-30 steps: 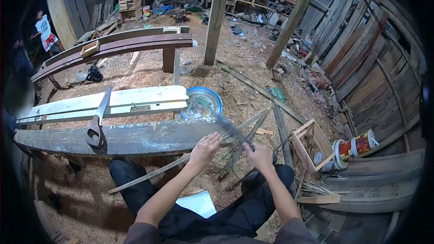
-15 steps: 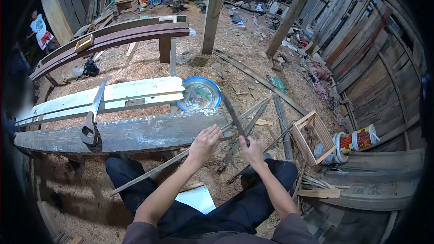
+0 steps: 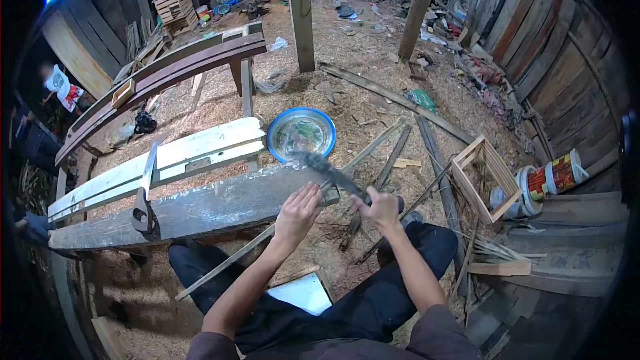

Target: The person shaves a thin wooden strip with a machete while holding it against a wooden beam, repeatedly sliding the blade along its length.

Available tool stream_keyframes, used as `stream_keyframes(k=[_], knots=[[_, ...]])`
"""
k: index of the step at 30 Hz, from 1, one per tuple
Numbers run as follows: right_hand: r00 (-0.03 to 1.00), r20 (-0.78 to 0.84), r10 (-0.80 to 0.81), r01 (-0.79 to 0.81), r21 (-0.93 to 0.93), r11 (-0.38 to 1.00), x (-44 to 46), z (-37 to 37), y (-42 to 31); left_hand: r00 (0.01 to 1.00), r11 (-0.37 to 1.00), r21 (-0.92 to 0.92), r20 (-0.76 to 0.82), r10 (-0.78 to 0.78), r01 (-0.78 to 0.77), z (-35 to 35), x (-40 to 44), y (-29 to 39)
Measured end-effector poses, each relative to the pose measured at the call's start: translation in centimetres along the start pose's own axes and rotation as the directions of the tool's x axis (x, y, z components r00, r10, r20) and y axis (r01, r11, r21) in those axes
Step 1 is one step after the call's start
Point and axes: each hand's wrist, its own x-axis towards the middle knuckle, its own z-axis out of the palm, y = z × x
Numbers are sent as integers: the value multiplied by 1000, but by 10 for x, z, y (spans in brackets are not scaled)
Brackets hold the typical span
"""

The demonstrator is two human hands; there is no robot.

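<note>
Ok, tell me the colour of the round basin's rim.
The basin's rim is blue; the head view, the only one, shows it.

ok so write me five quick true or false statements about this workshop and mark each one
1. The right hand grips a dark tool. True.

2. The left hand is on the handsaw. False: the left hand is well away from it, near the right end of the dark bench.

3. The handsaw lies with its handle on the dark bench. True.

4. The blue-rimmed basin is beyond the bench, as seen from the person. True.

5. The open wooden frame stands at the far left of the picture. False: the open wooden frame is on the right, beside the buckets.
</note>
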Motion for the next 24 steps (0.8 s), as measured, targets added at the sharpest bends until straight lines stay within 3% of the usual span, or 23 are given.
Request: stream_keyframes(k=[5, 7, 8, 11, 12, 18, 24], knots=[[990, -74, 117, -113, 49, 992, -9, 21, -2, 999, 998, 55, 31, -10, 9, 3, 3, 5], [990, 11, 144, -143, 195, 970, -16, 13, -16, 999, 998, 64, 35, -3, 1, 3, 4, 4], [995, 62, 84, -88, 57, 994, -21, 12, -12, 999, 999, 47, 34, 10, -12, 3, 3, 4], [980, 176, 92, -86, -42, 995, -5, -13, -2, 996, 995, 93, 75, 41, -48, 0, 0, 3], [991, 7, 132, -132, 36, 991, -4, -12, -1, 992, 986, 151, 108, 62, -78, -1, 2, 4], [990, -26, 137, -136, 49, 990, -18, 1, -12, 974, 881, 438, 205, 94, -177, 2, 9, 9], [986, -30, 164, -164, 14, 986, -7, -8, 1, 977, 890, 412, 161, 137, -193, 11, 7, 4]])
